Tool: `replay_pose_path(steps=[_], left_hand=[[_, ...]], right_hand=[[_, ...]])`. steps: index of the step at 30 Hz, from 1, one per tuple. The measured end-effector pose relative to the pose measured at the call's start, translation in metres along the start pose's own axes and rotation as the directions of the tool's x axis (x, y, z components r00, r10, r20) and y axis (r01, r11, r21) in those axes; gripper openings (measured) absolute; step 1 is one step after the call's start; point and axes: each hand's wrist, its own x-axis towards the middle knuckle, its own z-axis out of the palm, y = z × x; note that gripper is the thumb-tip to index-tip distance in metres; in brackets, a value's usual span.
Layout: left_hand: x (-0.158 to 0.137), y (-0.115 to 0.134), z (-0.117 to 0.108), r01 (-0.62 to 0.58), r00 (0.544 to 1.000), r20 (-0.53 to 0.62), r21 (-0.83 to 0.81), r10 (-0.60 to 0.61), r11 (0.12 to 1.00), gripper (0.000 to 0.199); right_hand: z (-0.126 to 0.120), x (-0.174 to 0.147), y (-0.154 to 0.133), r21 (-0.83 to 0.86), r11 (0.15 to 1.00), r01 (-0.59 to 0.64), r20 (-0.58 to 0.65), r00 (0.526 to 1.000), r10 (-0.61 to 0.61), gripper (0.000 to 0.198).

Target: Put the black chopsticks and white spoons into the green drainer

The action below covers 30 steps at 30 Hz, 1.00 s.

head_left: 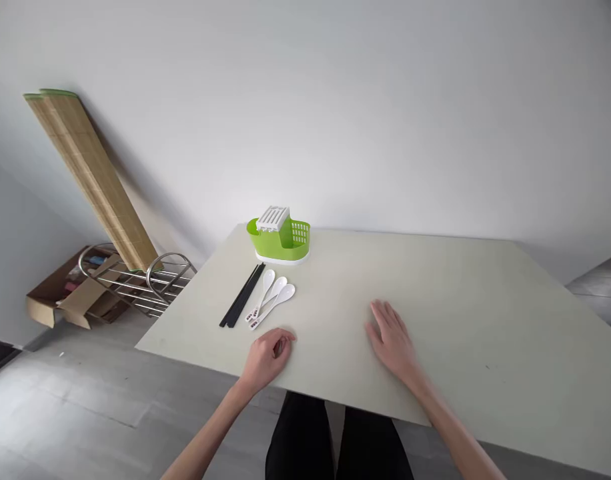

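L hand [268, 355] curled empty nr spoons [271, 298] (bowls pointing away-right); R hand [391, 339] flat, spread.

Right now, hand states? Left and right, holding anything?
Left hand: loosely curled on the table, empty, just short of the white spoons.
Right hand: open, flat on the table, holding nothing.

No legible text, brand or number: the small dark marks on the handle ends of the white spoons [271, 297] on the table [460, 313] are too small to read.
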Motion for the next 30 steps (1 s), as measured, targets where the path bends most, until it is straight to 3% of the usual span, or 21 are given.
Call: replay_pose_path(steps=[7, 30], left_hand=[[0.001, 0.001, 0.003, 0.013, 1.0, -0.022, 0.013, -0.012, 1.0, 0.022], [0.0, 0.001, 0.006, -0.023, 0.996, -0.082, -0.049, 0.019, 0.999, 0.022]], right_hand=[[-0.024, -0.042, -0.011, -0.021, 1.0, -0.017, 0.066, 0.998, 0.019, 0.067], [-0.026, -0.043, -0.01, -0.01, 0.999, -0.041, 0.079, 0.996, 0.042, 0.065]])
